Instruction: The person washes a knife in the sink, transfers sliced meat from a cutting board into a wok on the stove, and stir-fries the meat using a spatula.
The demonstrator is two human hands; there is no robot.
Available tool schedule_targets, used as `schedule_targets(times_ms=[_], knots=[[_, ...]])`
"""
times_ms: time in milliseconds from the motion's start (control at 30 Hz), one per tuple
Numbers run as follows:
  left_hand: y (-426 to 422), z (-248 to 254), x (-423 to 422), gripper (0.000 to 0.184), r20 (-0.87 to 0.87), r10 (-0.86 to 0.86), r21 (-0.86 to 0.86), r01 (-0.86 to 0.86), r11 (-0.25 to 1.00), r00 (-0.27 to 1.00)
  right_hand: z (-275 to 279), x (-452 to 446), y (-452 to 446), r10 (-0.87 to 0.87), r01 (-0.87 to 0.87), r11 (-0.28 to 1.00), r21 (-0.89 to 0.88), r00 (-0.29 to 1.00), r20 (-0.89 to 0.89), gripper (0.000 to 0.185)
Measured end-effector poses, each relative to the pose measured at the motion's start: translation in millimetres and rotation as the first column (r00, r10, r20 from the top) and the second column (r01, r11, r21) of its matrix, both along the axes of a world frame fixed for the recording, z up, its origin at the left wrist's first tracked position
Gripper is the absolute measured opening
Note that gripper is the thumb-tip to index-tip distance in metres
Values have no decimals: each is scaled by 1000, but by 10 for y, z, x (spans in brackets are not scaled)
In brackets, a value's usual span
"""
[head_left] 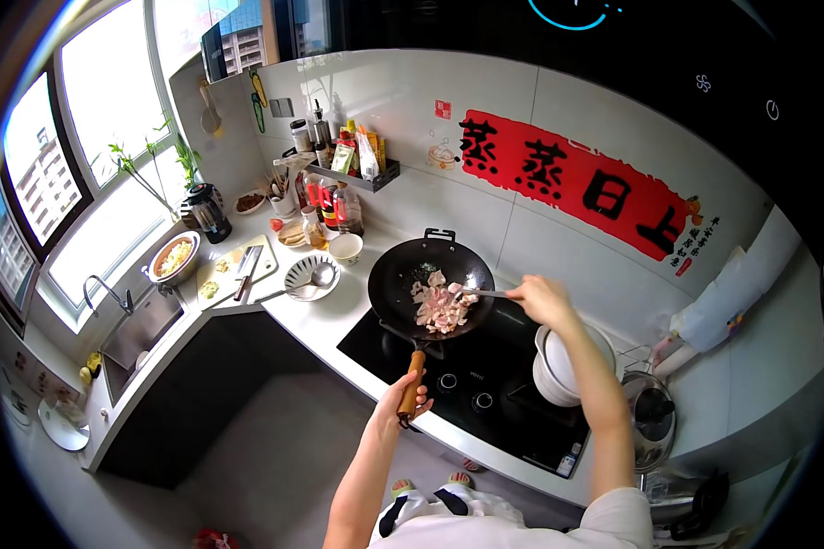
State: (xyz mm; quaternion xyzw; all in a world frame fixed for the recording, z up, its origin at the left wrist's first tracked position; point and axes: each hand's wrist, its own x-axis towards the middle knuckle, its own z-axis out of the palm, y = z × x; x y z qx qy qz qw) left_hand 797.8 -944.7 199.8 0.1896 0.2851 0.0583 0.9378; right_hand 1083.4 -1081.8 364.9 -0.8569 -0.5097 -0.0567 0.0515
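Observation:
My left hand (405, 399) is closed round the wooden handle (417, 371) of a black wok (392, 291), which sits over the left side of the black cooktop (513, 416). Pale pink sliced meat (441, 305) lies spread across the bottom of the wok. From the right, my right hand (540, 300) grips a spatula (485, 293) by its handle. The spatula's far end reaches into the wok at the edge of the meat, and its tip is partly hidden there.
A white lidded pot (568, 366) stands right of the wok. Left of it are a striped bowl (312, 276) with a ladle, a small white bowl (346, 249), and a cutting board (238, 265) with a knife. Bottles (348, 209) line the wall under a spice rack (362, 176). A sink (142, 329) is farther left.

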Motion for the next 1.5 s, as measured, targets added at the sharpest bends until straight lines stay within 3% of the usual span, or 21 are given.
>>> schedule_targets(times_ms=[133,167,267,367,467,600,700,833,967,1067,1100,1233,1333,1400,1500], knots=[[-2,12,-1,36,-3,8,10,-8,1000,1000,353,-58,-198,29,-29,995,-98,1000,-5,23],[-6,8,-5,36,-6,8,10,-8,1000,1000,419,-162,-143,-60,47,985,-169,995,-77,18],[-7,8,1,35,13,6,-5,-6,1000,1000,-108,-85,168,3,0,989,-146,1000,24,15],[-11,35,-6,35,6,11,1,-11,1000,1000,-548,-65,487,57,-62,997,37,991,117,16],[17,4,-17,36,17,1,-25,0,1000,1000,-323,3,499,26,-35,997,65,990,135,16],[21,-4,-15,36,17,3,-24,-3,1000,1000,233,-32,244,101,-65,989,-133,953,287,14],[38,-19,-11,36,22,-3,-23,3,1000,1000,104,78,301,75,-24,986,-168,948,308,14],[16,-25,-21,36,21,-2,-26,2,1000,1000,-426,156,614,84,-86,996,0,971,224,13],[41,-17,-18,36,0,-8,-21,8,1000,1000,-266,97,786,-70,78,991,-107,995,77,20],[30,4,-22,34,7,-1,-20,1,1000,1000,121,53,866,-136,149,965,-217,988,72,19],[33,-8,-18,33,6,-6,-10,6,1000,1000,103,106,924,-128,144,977,-159,986,110,19],[19,30,-20,30,-12,-5,-16,5,1000,1000,100,310,1329,-325,258,895,-364,936,-134,23],[18,53,-15,35,-30,-18,7,18,1000,999,-119,281,1605,-338,223,904,-364,895,-291,23],[17,59,-17,33,-34,-14,11,14,1000,999,-314,199,1668,-94,77,987,-145,988,-119,20],[30,25,-8,31,-36,-12,-4,12,1000,999,-524,165,1662,80,-89,993,-74,990,-116,19]])
